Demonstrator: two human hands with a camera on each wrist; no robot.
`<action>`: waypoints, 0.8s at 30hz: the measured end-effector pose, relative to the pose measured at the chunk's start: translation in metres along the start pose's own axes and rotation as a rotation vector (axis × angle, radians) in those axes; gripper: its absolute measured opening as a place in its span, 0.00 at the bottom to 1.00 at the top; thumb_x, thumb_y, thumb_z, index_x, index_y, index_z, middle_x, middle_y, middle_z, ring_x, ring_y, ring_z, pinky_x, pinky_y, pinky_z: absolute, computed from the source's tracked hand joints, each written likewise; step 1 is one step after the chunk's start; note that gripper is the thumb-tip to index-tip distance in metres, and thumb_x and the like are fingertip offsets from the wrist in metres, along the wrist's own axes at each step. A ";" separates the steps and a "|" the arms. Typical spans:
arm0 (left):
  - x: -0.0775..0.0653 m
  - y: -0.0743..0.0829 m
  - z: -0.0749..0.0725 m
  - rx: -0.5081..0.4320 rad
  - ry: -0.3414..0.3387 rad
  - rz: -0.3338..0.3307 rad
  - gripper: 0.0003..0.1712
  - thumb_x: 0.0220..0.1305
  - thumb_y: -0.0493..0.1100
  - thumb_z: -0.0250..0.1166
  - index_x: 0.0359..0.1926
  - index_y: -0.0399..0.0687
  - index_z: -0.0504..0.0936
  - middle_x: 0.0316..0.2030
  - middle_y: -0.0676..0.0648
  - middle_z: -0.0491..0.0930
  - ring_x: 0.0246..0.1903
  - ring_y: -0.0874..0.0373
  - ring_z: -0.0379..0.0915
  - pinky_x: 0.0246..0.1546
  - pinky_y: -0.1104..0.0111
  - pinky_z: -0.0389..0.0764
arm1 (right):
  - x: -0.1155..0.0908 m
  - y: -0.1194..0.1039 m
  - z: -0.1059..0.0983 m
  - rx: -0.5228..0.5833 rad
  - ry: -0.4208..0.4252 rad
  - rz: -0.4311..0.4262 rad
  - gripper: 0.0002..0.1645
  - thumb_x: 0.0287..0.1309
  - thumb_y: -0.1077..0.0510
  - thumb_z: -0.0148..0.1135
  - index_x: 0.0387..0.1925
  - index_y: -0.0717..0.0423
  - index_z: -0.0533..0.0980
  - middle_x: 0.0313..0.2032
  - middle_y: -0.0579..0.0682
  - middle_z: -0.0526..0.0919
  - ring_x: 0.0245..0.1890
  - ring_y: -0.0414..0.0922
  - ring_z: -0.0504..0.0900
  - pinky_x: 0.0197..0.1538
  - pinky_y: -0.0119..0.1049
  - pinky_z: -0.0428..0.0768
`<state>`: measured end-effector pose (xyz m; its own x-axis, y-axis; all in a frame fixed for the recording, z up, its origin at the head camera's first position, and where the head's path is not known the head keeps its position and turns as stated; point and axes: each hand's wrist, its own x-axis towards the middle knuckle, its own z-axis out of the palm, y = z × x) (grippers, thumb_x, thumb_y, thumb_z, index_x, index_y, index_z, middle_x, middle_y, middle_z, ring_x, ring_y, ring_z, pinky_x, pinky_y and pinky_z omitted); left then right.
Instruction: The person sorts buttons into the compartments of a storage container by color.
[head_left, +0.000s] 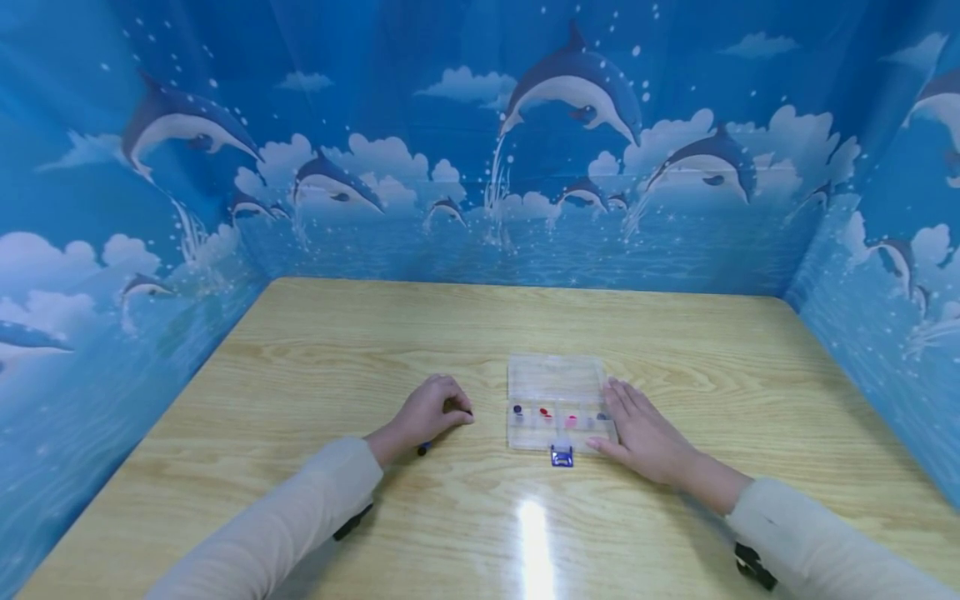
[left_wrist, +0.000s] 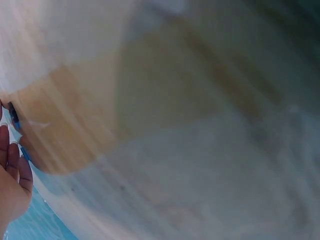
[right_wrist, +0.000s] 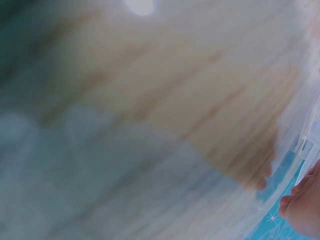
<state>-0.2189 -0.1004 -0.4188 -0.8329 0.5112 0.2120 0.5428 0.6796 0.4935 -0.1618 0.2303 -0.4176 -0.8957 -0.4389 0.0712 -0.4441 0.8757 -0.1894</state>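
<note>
A clear plastic compartment box lies on the table with its transparent lid folded back. Small round pieces sit in its compartments: dark blue, red, pink and bluish. To the left of the box, my left hand pinches a small dark piece between thumb and fingertips; its kind is too small to tell. Another small dark blue piece lies by the left wrist. My right hand rests along the box's right side, fingers extended, thumb over the front corner.
A blue tag-like piece sits at the box's front edge. The wood-grain table is bordered at the back and sides by a blue dolphin-print curtain. Both wrist views show mostly blurred table surface.
</note>
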 end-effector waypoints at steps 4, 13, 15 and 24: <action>0.000 0.000 0.000 0.003 0.002 -0.006 0.07 0.49 0.45 0.71 0.26 0.48 0.81 0.28 0.53 0.79 0.34 0.60 0.71 0.42 0.66 0.75 | 0.000 0.000 0.000 0.000 0.002 0.000 0.49 0.62 0.38 0.49 0.65 0.75 0.51 0.67 0.71 0.51 0.68 0.65 0.51 0.68 0.55 0.51; 0.001 0.001 0.000 0.005 0.003 -0.027 0.05 0.53 0.43 0.68 0.26 0.48 0.82 0.28 0.52 0.80 0.35 0.59 0.72 0.42 0.65 0.75 | 0.000 0.001 0.001 0.003 0.004 0.007 0.49 0.62 0.38 0.49 0.65 0.74 0.51 0.67 0.71 0.51 0.68 0.65 0.51 0.69 0.55 0.51; 0.002 0.002 0.000 -0.014 -0.005 -0.047 0.04 0.55 0.42 0.67 0.27 0.48 0.82 0.29 0.52 0.80 0.36 0.59 0.72 0.42 0.65 0.75 | 0.000 0.001 0.001 0.002 0.004 0.008 0.49 0.62 0.38 0.49 0.65 0.74 0.51 0.68 0.71 0.51 0.68 0.65 0.51 0.69 0.55 0.51; 0.002 0.003 -0.003 -0.100 0.007 -0.042 0.03 0.57 0.40 0.65 0.28 0.46 0.83 0.30 0.50 0.82 0.36 0.58 0.73 0.40 0.68 0.74 | 0.001 0.002 0.002 -0.007 0.007 0.006 0.49 0.62 0.37 0.49 0.65 0.75 0.51 0.67 0.71 0.51 0.68 0.64 0.51 0.69 0.55 0.51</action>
<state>-0.2197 -0.0993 -0.4143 -0.8558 0.4794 0.1945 0.4937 0.6446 0.5837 -0.1631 0.2312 -0.4202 -0.8983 -0.4327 0.0767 -0.4393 0.8796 -0.1826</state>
